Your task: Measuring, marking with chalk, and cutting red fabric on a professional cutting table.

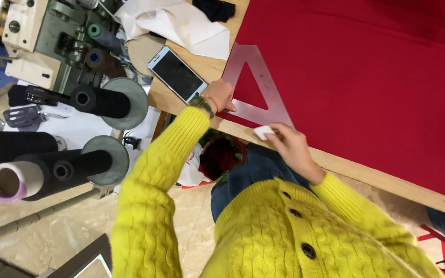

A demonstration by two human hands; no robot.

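You are at the marking step: your left hand (219, 96) presses flat on the clear triangular ruler (257, 87) lying at the near edge of the red cloth (366, 77) on the desk (356, 172), while your right hand (290, 146) has its grip pinched on a small white piece of chalk (263, 132). The chalk sits just off the ruler's lower corner, so the next move likely calls for holding the ruler steady and running the chalk along its edge.

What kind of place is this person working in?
It looks like a tailoring or sewing workshop. A sewing machine stands beside large cones of black thread, and red cloth is spread over a wooden table, where the left hand presses a clear triangle ruler and the right hand holds white chalk.
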